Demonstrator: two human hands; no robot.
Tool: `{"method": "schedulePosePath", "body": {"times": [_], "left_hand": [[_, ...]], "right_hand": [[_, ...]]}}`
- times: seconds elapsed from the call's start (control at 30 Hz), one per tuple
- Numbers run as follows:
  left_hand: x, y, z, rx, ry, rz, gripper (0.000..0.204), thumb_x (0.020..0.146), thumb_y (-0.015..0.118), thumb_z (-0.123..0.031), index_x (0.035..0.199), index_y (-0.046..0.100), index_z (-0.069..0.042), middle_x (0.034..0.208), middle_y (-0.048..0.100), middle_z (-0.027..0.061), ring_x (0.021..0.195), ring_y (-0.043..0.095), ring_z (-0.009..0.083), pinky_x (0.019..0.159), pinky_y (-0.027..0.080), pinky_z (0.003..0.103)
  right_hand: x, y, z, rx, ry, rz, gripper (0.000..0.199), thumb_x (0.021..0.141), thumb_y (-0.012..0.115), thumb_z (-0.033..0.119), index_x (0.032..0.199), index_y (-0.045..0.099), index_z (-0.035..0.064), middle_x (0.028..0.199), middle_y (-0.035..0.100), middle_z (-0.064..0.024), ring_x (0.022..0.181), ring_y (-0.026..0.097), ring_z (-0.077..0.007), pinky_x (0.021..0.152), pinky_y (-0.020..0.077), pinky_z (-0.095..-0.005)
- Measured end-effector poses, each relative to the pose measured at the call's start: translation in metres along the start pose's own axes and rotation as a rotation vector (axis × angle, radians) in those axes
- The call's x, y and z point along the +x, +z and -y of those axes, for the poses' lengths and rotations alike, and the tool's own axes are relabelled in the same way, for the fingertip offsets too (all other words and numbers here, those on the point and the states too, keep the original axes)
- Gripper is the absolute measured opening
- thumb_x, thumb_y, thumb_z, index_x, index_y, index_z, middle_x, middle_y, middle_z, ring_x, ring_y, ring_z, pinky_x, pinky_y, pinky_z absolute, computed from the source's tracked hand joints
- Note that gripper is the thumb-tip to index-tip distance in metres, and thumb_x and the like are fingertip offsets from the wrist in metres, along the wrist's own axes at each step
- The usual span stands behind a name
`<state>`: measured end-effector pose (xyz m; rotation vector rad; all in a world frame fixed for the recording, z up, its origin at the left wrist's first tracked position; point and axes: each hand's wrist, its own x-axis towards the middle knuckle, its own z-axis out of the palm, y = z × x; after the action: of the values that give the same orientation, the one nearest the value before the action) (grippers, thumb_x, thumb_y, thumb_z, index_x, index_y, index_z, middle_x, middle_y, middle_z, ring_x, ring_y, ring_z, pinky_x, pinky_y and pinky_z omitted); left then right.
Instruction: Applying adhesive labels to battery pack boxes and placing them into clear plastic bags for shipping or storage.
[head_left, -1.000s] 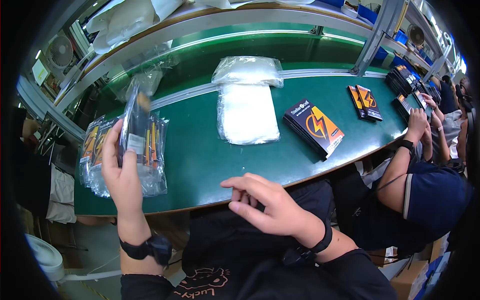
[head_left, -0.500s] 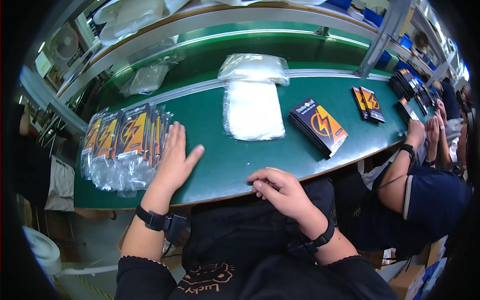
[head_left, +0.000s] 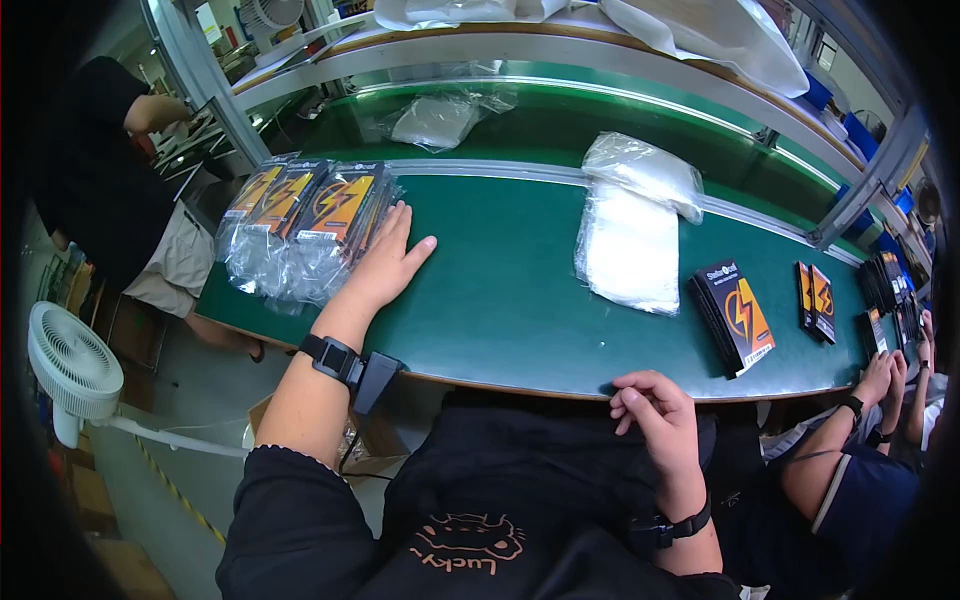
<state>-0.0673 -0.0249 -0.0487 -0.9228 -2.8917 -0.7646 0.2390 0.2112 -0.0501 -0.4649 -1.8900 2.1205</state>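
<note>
Lowered since a second ago, the left hand (head_left: 382,268) is now empty, palm down, fingers spread along the right edge of the bagged boxes (head_left: 338,205), upper left. These look light and stiff under slippery film, best gripped by their sides. Lower right, the right hand (head_left: 660,415) hovers empty, loosely curled.

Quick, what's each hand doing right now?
Left hand: open, beside the bagged boxes.
Right hand: fingers curled, nothing visible in it; whether fully closed can't be told.
</note>
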Motion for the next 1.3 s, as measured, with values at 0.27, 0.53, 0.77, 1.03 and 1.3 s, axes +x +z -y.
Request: {"method": "schedulePosePath", "body": {"times": [0.27, 0.53, 0.77, 1.03, 1.3], "left_hand": [[0.005, -0.023, 0.031, -0.039, -0.069, 0.035, 0.073, 0.092, 0.048, -0.044, 0.140, 0.027, 0.007, 0.149, 0.023, 0.0222, 0.141, 0.018, 0.0306, 0.114, 0.018, 0.035], [-0.014, -0.014, -0.071, -0.041, 0.331, 0.218, 0.057, 0.089, 0.058, -0.031, 0.132, 0.044, 0.003, 0.139, 0.041, 0.0215, 0.134, 0.033, 0.0323, 0.110, 0.027, 0.038], [-0.017, 0.037, -0.171, -0.030, 0.736, 0.199, 0.041, 0.084, 0.062, -0.022, 0.119, 0.055, -0.001, 0.126, 0.050, 0.0165, 0.120, 0.046, 0.0324, 0.101, 0.037, 0.041], [0.013, 0.078, -0.175, -0.013, 0.786, -0.020, 0.023, 0.076, 0.059, -0.001, 0.096, 0.065, -0.009, 0.094, 0.059, 0.0049, 0.094, 0.055, 0.0238, 0.080, 0.042, 0.037], [0.011, 0.080, -0.180, -0.478, 0.654, -0.050, 0.022, 0.083, 0.057, 0.002, 0.105, 0.061, 0.000, 0.087, 0.056, 0.0105, 0.085, 0.056, 0.0246, 0.077, 0.046, 0.033]], "right_hand": [[0.001, 0.000, 0.015, -0.038, 0.020, 0.043, 0.015, 0.089, 0.055, 0.001, 0.101, 0.062, -0.0038, 0.085, 0.062, -0.0076, 0.074, 0.060, -0.0109, 0.059, 0.0483, -0.0210], [0.017, -0.061, 0.079, -0.593, -0.516, -0.427, 0.020, 0.082, 0.061, 0.009, 0.099, 0.060, -0.0010, 0.095, 0.060, -0.0057, 0.089, 0.056, -0.0147, 0.076, 0.0425, -0.0257], [0.068, -0.111, 0.045, -1.229, -0.065, -0.553, 0.080, 0.070, 0.072, 0.052, 0.124, 0.052, -0.0033, 0.109, 0.060, -0.0200, 0.102, 0.057, -0.0334, 0.091, 0.0432, -0.0404], [0.059, -0.089, 0.051, -1.172, -0.461, -0.563, 0.063, 0.062, 0.081, 0.026, 0.113, 0.056, 0.0004, 0.106, 0.058, -0.0147, 0.099, 0.056, -0.0311, 0.089, 0.0423, -0.0383], [0.048, -0.040, 0.034, 0.671, 0.064, -0.089, 0.046, 0.094, 0.051, 0.038, 0.122, 0.047, 0.0008, 0.087, 0.055, -0.0060, 0.062, 0.051, -0.0092, 0.048, 0.0419, -0.0227]]}}
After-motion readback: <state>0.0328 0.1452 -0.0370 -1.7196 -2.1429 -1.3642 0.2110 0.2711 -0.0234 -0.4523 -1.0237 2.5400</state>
